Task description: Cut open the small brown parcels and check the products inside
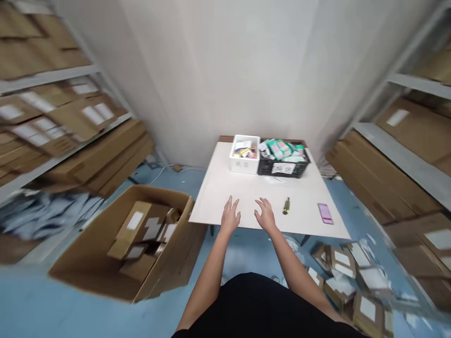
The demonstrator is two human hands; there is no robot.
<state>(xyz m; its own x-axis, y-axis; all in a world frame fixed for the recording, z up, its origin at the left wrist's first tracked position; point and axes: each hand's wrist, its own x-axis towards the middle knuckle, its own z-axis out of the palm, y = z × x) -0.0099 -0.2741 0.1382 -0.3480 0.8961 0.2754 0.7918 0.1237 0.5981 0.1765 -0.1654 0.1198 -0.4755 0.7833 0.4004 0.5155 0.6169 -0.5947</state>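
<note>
Left hand [230, 218]: open, at the near edge of the table [218, 188]
Right hand [265, 216]: open, near the cutter [286, 206]
Cutter: on the table, left of the phone [325, 213]

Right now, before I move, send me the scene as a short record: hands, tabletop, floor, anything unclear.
hands: left hand and right hand, both open, holding nothing, at the near edge of the white table
nearest right hand: green-and-yellow tool, perhaps a cutter, lying apart from it
table right: phone, screen lit pink
table back: white bin beside black crate, both holding small items
floor left: open carton with smaller boxes inside
floor right: loose boxes
unclear: whether either hand touches the tabletop
</note>
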